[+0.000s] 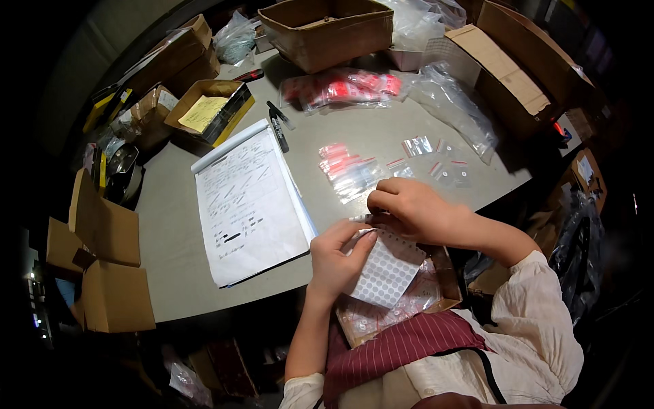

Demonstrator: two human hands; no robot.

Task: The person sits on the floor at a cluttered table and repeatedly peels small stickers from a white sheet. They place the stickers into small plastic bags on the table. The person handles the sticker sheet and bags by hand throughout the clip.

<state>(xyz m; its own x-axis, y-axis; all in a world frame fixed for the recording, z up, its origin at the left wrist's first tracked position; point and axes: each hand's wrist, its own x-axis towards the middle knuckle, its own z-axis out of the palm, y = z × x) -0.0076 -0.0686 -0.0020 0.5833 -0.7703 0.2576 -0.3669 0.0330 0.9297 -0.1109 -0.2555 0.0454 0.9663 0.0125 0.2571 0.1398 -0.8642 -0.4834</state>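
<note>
My left hand (335, 258) pinches the upper left edge of a white sheet of small grey round stickers (387, 271) between thumb and fingers. Over the sheet's top edge, my right hand (417, 210) has its fingers bent and pressed together; what its fingertips hold is hidden. Beneath the sheet, an open cardboard box (450, 281) at my lap is filled with small clear zip bags (427, 292). Just beyond my hands, a fanned stack of red-topped zip bags (349, 170) lies on the table. Several separate little bags (441, 172) to its right contain small ring-like pieces.
A handwritten notepad (245, 198) rests left of my hands, with black markers (278, 129) beside it. Farther back are red-striped bag packs (344, 88), a clear plastic bag (453, 109) and a large carton (327, 34). Open cardboard boxes (112, 273) border the table's left side.
</note>
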